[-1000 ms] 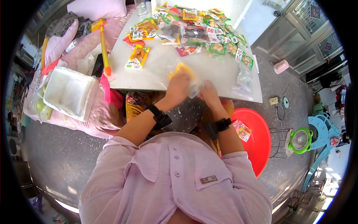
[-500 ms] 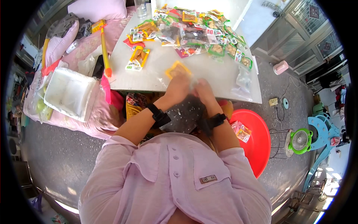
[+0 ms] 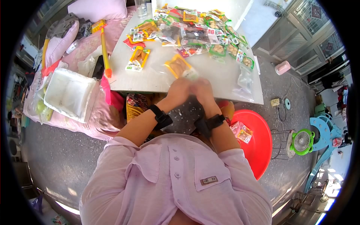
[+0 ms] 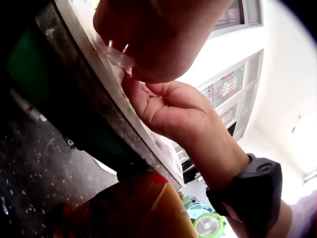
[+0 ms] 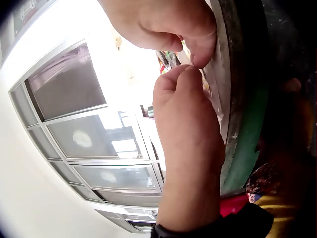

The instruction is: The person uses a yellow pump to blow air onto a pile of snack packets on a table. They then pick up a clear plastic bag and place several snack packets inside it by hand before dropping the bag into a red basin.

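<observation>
My left hand and right hand meet at the table's near edge, knuckles side by side. Between them they pinch the near end of a clear plastic bag. A yellow-edged snack packet with brownish food lies just beyond the fingers, with clear plastic showing around it. In the right wrist view, the left thumb and forefinger press together close to the curled right hand. Most fingertips are hidden behind the hands in the head view.
Many snack packets are heaped at the back of the white table. One yellow packet lies apart at left; clear bags lie at right. A red basin holds packets. A white foam box sits on the bed.
The yellow-edged packet has gone from beneath the left hand to beyond the fingertips, farther onto the table. The right hand has come left, up against the left hand.
</observation>
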`<action>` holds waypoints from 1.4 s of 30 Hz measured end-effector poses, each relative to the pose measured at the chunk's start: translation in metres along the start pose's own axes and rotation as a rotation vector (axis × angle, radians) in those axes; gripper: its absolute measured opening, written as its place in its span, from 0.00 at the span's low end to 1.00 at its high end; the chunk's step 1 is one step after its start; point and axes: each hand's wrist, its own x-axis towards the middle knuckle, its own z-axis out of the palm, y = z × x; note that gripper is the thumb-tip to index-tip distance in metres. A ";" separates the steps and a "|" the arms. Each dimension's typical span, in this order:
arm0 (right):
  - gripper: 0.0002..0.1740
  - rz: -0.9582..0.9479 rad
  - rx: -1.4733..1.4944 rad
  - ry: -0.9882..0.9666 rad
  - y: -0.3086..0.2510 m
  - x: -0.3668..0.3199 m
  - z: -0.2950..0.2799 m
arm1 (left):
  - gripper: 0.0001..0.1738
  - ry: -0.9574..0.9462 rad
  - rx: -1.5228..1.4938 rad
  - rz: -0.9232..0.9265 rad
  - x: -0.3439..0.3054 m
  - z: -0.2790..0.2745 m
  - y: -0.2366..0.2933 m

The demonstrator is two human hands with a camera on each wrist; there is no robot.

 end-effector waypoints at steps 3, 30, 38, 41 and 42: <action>0.10 0.386 0.086 0.150 -0.028 0.005 -0.007 | 0.10 0.029 0.064 0.050 0.003 -0.016 0.000; 0.10 0.363 0.101 0.336 -0.051 -0.008 -0.001 | 0.06 0.429 -1.182 -0.924 -0.001 -0.113 -0.032; 0.12 0.813 1.004 0.080 -0.102 -0.012 0.011 | 0.08 0.110 -1.489 -0.834 -0.013 -0.054 0.037; 0.10 0.651 0.979 0.159 -0.110 -0.017 0.002 | 0.07 -0.026 -1.469 -0.887 -0.022 -0.041 0.047; 0.09 0.649 0.919 0.170 -0.111 -0.019 -0.004 | 0.07 -0.062 -1.415 -0.920 -0.022 -0.041 0.052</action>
